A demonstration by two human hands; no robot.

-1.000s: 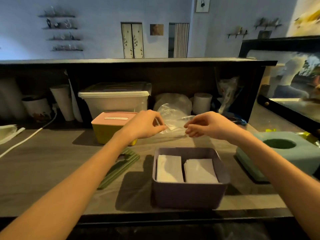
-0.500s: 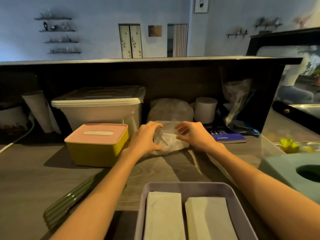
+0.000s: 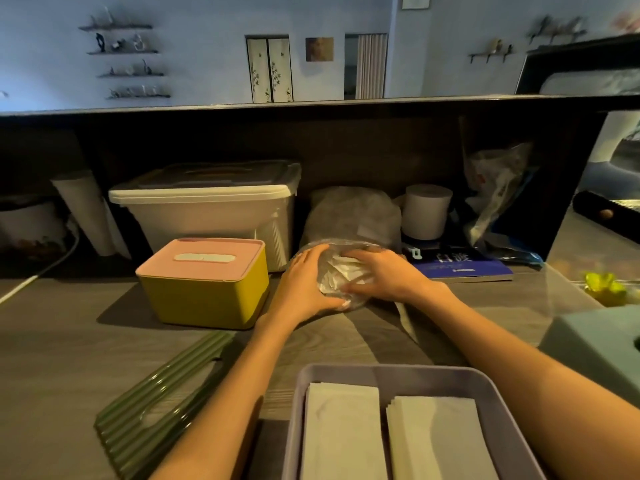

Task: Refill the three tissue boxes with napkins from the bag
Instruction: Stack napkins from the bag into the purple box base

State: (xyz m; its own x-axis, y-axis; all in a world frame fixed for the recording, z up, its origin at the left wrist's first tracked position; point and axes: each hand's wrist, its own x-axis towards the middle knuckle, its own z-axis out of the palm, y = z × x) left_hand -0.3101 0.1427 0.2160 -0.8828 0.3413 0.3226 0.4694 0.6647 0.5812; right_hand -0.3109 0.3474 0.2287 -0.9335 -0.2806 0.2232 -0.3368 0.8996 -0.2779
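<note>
Napkin bag [image 3: 341,271] sits on the counter [image 3: 69,341] toward the back, just right of the yellow box with pink lid [image 3: 204,282] and in front of a larger clear bundle [image 3: 353,213]. Thin clear plastic, white folded napkins showing through

Handling, as we judge it: light, soft, no stiffness of its own; the film looks slick and will crumple and slide over the stack inside. Best taken from both flanks so the napkins are squeezed between the palms, or by the loose plastic at the mouth if we only want to open it. Pinching one napkin corner through the film would likely tear or fan the stack

Our left hand [image 3: 304,285] lies against the bag's left side, fingers curved round it, thumb low at the near edge. Our right hand [image 3: 381,275] covers the top and right side, fingers bent over the plastic. Both moderately closed, cupping the bag between them; neither holds anything else. Whether the bag is lifted clear of the counter, we cannot tell

Nearest us, the open purple box [image 3: 381,372] already carries two white napkin stacks [image 3: 343,434] side by side. Green ribbed lid [image 3: 156,403] lies flat to its left. Teal box [image 3: 595,351] at the right edge, partly out of frame
</note>
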